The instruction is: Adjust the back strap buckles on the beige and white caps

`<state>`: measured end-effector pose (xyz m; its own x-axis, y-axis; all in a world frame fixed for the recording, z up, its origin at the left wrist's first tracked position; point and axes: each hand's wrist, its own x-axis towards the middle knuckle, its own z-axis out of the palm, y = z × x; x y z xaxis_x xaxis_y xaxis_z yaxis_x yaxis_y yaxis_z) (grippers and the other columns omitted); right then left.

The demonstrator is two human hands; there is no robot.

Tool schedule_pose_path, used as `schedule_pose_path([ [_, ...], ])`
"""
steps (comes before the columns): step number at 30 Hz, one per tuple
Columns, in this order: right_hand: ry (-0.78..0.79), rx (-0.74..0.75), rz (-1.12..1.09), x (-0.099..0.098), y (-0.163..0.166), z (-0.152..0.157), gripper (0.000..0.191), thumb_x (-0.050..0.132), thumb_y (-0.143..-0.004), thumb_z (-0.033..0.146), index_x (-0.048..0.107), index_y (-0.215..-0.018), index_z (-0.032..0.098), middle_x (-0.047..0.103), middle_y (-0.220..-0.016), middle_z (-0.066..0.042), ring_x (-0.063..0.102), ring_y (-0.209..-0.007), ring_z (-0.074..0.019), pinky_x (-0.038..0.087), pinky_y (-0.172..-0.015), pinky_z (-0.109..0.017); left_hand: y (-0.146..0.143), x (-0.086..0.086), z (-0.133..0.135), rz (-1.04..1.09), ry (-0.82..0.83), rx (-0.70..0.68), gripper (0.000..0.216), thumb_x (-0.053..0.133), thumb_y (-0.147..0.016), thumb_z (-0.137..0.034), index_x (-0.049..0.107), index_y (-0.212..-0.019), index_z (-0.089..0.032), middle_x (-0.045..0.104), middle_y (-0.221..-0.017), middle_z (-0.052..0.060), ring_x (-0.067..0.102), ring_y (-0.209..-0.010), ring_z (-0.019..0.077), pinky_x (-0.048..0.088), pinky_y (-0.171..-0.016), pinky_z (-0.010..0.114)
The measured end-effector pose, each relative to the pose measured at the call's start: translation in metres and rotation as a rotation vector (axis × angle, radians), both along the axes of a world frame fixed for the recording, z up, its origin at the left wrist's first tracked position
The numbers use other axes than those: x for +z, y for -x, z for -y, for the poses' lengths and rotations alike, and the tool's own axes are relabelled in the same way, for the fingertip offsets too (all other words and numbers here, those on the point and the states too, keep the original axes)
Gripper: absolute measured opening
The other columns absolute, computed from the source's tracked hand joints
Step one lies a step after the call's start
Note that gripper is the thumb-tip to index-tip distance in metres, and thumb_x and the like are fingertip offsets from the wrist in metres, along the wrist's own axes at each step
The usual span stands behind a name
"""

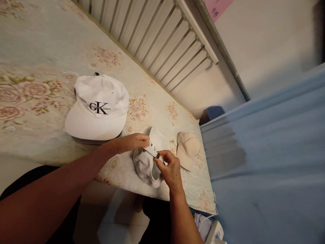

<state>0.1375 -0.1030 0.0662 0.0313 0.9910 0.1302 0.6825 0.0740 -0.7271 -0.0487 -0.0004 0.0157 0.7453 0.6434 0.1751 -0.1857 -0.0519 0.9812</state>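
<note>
A white baseball cap [144, 167] lies on the flowered cover near the front edge, its back opening toward me. My left hand [133, 141] pinches one end of the cap's white back strap [151, 150]. At the strap's other end, by a small dark buckle, the fingers of my right hand [171, 168] are closed on it. To the left sits a stack of caps, the top one a white cap [104, 95] with dark "CK" lettering. Beyond my right hand rests a beige cap [188, 148].
The flowered cover [56, 33] spreads over a bed or table, with a metal rail [144, 32] along its far side. A blue curtain [270, 157] hangs at the right. Below it, a white object [215, 236] with a cord stands near the corner.
</note>
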Motion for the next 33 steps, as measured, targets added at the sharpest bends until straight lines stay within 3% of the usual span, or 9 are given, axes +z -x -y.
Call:
schedule_pose_path([
  [21,0.012,0.007,0.036,0.003,-0.002,0.003,0.013,0.065,-0.073,0.021,0.066,-0.085,0.018,0.061,-0.070,0.002,0.051,-0.064,-0.0128,0.039,-0.063,-0.025,-0.001,-0.002,0.001,-0.064,0.025,-0.005,0.022,0.054,-0.079,-0.037,0.053,-0.069,-0.017,0.048,-0.068,-0.003,0.042,-0.066,0.0125,0.031,-0.063,0.024],
  [28,0.224,0.044,-0.252,0.007,-0.007,-0.003,0.022,0.069,-0.068,0.023,0.062,-0.088,0.018,0.054,-0.063,0.005,0.046,-0.055,-0.0098,0.035,-0.053,-0.022,0.000,0.004,0.003,-0.090,0.026,0.013,0.023,0.055,-0.079,-0.037,0.052,-0.068,-0.017,0.048,-0.068,-0.003,0.043,-0.067,0.0123,0.031,-0.064,0.024],
  [33,0.402,0.174,-0.372,0.011,-0.013,-0.011,0.024,0.061,-0.079,0.037,0.064,-0.088,0.016,0.058,-0.060,0.002,0.043,-0.049,-0.0080,0.032,-0.051,-0.021,-0.001,0.004,0.003,-0.090,0.009,0.005,0.025,0.054,-0.079,-0.040,0.051,-0.069,-0.017,0.048,-0.068,-0.003,0.043,-0.067,0.0124,0.031,-0.063,0.024],
])
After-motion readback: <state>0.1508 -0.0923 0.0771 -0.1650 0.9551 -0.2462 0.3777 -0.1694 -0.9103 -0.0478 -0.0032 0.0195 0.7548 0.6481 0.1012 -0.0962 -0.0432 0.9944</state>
